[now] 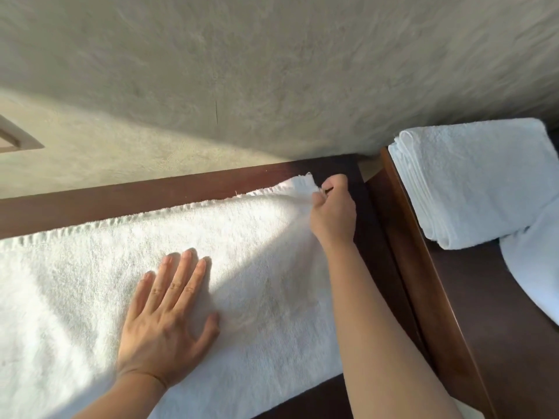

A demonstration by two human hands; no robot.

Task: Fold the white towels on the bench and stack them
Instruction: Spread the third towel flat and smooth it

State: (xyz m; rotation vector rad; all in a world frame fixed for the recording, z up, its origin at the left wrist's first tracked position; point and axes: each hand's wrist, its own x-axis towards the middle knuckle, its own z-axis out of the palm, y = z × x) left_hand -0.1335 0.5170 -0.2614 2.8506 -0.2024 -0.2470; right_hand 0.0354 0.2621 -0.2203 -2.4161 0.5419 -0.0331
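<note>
Two hands are at work on one white towel (90, 282), which lies spread along the dark wooden bench (136, 192) under and to the left of both of them. From this position the fold could easily go askew: the right hand (332, 213) has only the far right corner, so if it carries that corner across while the rest of the edge drags, the layers will likely land out of line and the far hem will show past the near one. A weak pinch is another risk, since thick terry can slip from a small grip and flop back. If the left hand (169, 322) lifts too soon, the whole cloth may slide along the smooth wood or off the near edge. The right hand is closed tight, thumb and curled fingers pinching the corner, which stands up slightly just left of its knuckles. The left hand is fully flat, fingers straight and a little spread, palm pressing the middle of the cloth, nearer the person than the right hand. Off to the right of the right hand, well apart from it, a stack of folded towels (478, 182) sits on the neighbouring dark surface, with another loose white cloth (535, 267) just beside the stack.
</note>
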